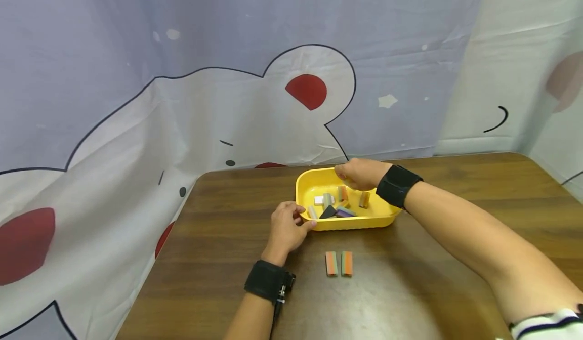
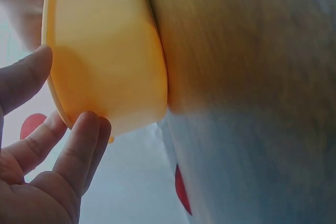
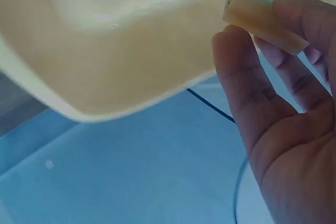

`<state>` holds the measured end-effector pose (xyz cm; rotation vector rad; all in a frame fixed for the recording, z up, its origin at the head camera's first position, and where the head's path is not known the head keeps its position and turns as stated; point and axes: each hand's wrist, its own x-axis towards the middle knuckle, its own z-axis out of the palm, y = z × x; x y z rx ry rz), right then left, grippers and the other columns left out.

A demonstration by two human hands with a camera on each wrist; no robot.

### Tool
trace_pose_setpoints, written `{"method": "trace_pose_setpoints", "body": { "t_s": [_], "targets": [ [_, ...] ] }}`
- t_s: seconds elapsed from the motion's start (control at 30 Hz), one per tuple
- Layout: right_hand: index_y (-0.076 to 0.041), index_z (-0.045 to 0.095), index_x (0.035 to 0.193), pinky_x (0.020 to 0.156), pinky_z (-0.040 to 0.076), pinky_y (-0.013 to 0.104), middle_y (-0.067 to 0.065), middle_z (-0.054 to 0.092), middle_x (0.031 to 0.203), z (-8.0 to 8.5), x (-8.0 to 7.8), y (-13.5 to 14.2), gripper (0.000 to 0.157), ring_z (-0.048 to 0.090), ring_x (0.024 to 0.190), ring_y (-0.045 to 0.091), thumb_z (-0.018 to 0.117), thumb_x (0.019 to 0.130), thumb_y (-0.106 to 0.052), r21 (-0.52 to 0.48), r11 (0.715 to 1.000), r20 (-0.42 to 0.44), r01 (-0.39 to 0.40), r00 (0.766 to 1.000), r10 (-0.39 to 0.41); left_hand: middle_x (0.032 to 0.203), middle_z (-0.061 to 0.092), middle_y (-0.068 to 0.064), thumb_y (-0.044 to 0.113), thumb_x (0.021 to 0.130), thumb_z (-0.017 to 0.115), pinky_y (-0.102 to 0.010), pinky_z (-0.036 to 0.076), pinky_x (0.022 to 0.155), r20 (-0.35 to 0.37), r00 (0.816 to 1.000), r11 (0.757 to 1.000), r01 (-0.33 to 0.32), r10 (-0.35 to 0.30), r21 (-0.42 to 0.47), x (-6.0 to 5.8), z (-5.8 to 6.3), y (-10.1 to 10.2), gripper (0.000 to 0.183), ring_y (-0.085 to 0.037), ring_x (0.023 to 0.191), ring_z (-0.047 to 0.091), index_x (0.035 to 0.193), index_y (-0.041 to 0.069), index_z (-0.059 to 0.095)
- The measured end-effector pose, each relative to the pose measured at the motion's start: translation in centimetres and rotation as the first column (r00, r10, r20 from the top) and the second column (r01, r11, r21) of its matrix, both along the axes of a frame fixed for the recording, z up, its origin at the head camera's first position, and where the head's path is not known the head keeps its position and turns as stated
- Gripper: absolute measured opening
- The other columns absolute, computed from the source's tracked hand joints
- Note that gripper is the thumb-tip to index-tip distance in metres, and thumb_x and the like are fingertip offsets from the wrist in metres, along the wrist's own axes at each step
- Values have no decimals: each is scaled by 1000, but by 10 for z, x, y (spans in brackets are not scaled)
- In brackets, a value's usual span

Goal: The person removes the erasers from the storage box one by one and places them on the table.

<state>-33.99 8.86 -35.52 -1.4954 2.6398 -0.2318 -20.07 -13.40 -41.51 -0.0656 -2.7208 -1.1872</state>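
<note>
On my feed, a brown wood-grain tabletop [image 1: 227, 203] spans the lower middle and right of the head view. Just right of centre, near its far edge, sits a yellow tray [image 1: 355, 223]; below that, two striped blocks [image 1: 331, 263] (orange and green, slightly apart) lie side by side.

I look forward and down from the head; both wrist views share the yellow tray [image 1: 355, 223], close up.
</note>
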Motion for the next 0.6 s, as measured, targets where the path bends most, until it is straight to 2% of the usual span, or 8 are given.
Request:
{"method": "trace_pose_setpoints", "body": {
  "t_s": [0.13,0.27,0.43,0.6],
  "targets": [
    [-5,57,101,56,44,27,5,57,77,13,10,-5,11,47,57,14,55,93,2,29,999,3,35,999,-35,120,55,-16,19,82,80,-31,55,84,-13,1000,1000,-5,5,0,0,1,-5,34,-27,99,63,104,-3,66],
    [-5,58,106,58,47,26,7,61,85,22,24,-7,13,52,61,13,57,93,-2,16,999,2,32,999,-32,122,54,-16,19,82,80,-30,55,83,-14,1000,1000,-7,7,5,-1,3,-7,34,-27,100,63,104,-3,67],
    [-6,60,103,59,49,26,-1,57,80,28,47,-3,12,52,62,11,62,91,-4,-108,994,37,-35,999,39,123,54,-16,20,83,80,-30,55,83,-2,1000,1000,-4,4,8,-1,2,-7,34,-27,100,63,105,-3,66],
    [-6,60,98,57,46,24,-6,49,74,22,68,0,14,47,63,8,64,86,-3,-207,973,8,-104,994,108,122,54,-15,20,82,80,-30,55,83,-13,1000,1000,-9,9,0,-1,1,-10,34,-26,100,63,105,-2,67]
  ]
}}
